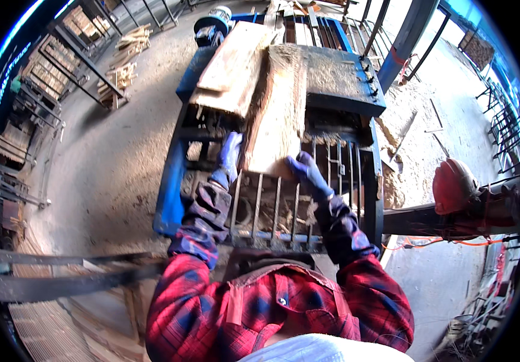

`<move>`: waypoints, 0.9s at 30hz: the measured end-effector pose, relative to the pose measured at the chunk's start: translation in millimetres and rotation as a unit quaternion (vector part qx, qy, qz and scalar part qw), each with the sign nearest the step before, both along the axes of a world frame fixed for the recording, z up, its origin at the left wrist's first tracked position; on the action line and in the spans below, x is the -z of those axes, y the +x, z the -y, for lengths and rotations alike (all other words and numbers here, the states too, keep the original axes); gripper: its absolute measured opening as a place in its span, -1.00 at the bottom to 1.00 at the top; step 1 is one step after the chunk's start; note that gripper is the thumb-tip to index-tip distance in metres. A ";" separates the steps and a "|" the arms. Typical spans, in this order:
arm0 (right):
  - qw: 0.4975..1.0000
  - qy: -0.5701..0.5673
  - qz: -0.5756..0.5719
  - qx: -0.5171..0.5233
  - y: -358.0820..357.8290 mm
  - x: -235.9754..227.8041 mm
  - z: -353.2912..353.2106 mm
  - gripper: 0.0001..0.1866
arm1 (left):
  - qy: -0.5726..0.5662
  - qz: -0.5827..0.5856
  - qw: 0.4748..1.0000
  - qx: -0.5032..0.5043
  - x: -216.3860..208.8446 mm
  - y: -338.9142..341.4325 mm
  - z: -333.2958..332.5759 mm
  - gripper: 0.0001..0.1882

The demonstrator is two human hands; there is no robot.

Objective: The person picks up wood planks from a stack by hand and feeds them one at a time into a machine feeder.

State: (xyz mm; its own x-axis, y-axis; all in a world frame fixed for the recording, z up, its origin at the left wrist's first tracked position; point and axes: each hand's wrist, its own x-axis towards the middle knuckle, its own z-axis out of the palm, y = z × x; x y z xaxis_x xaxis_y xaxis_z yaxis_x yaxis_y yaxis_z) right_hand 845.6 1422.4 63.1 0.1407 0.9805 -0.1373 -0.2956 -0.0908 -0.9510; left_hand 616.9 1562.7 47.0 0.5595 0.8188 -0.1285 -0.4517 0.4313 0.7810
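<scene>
A: How do your fingers sit at the wood?

B: Your gloved right hand [308,171] touches the near right corner of a rough-edged plank [275,114], its fingers bent; I cannot tell whether they clasp it.

A: And on your other side?

B: Your gloved left hand [230,154] is just beside the plank's left edge, its fingers released and stretched forward. Whether they touch that edge, I cannot tell.

A: Where does the plank lie in front of you?

B: Its far part rests on the sawdust-strewn tabletop [338,75]; its near end juts toward you above a row of metal bars [257,205].

A: What is farther out from you?

B: Left of your plank, two overlapping boards [236,57]. Beyond them is a bucket [219,15]. To your right, a red hard hat [453,186] sits on a dark beam [410,222]; across the floor [100,169] to your left lie piles of sawn timber [130,39].
</scene>
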 end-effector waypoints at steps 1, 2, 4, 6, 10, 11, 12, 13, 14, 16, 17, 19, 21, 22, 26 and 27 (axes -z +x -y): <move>0.998 0.018 -0.057 0.001 -9.9 11.6 40.2 -0.78 | 0.007 -0.180 0.981 -0.069 6.9 8.0 29.9 -0.40; 0.992 0.036 -0.123 -0.012 -22.0 22.9 80.8 -0.80 | 0.032 -0.341 0.934 -0.100 14.8 14.4 63.2 -0.47; 0.992 -0.005 -0.129 0.007 -45.4 41.2 137.9 -0.76 | 0.061 -0.338 0.939 -0.025 23.5 2.3 120.7 -0.46; 0.995 -0.028 -0.098 -0.006 -64.9 52.5 180.2 -0.73 | 0.121 -0.331 0.933 -0.075 27.7 -14.0 168.2 -0.40; 0.985 -0.126 -0.060 -0.098 -95.6 52.6 210.5 -0.64 | 0.136 -0.282 0.930 -0.195 29.1 -56.0 226.0 -0.49; 0.983 -0.141 0.020 -0.120 -100.4 48.8 210.6 -0.63 | 0.090 -0.266 0.939 -0.200 28.8 -66.3 231.0 -0.51; 0.983 -0.123 0.034 -0.130 -107.2 44.4 208.7 -0.61 | 0.063 -0.243 0.944 -0.215 28.9 -76.8 236.8 -0.53; 0.988 0.001 0.130 -0.090 -112.5 39.5 205.9 -0.42 | 0.046 -0.251 0.944 -0.207 28.2 -85.8 237.2 -0.53; 0.965 0.107 0.236 -0.032 -119.1 34.7 202.3 -0.24 | 0.025 -0.263 0.943 -0.201 26.5 -95.0 235.7 -0.53; 0.863 0.133 0.480 -0.082 -128.8 26.8 195.4 0.01 | 0.025 -0.295 0.931 -0.211 22.3 -107.0 225.3 -0.65; 0.859 0.084 0.483 -0.147 -132.9 24.4 191.9 0.04 | 0.050 -0.296 0.929 -0.214 20.1 -110.4 217.9 -0.66; 0.826 0.110 0.538 -0.127 -136.6 23.9 180.0 0.04 | 0.060 -0.331 0.922 -0.194 17.2 -110.2 198.0 -0.70; 0.783 0.180 0.593 -0.054 -135.3 28.8 162.7 0.03 | 0.093 -0.359 0.913 -0.172 20.7 -103.5 178.3 -0.73; 0.762 0.150 0.625 -0.073 -133.9 32.9 153.7 0.03 | 0.196 -0.457 0.842 -0.208 28.9 -94.1 174.3 -0.73; 0.726 0.097 0.674 -0.094 -118.7 53.3 106.2 0.01 | 0.495 -0.583 0.540 -0.352 65.0 -63.5 148.5 -0.67; 0.726 0.120 0.674 -0.067 -113.2 57.8 91.3 0.01 | 0.492 -0.593 0.540 -0.338 68.2 -56.7 136.4 -0.65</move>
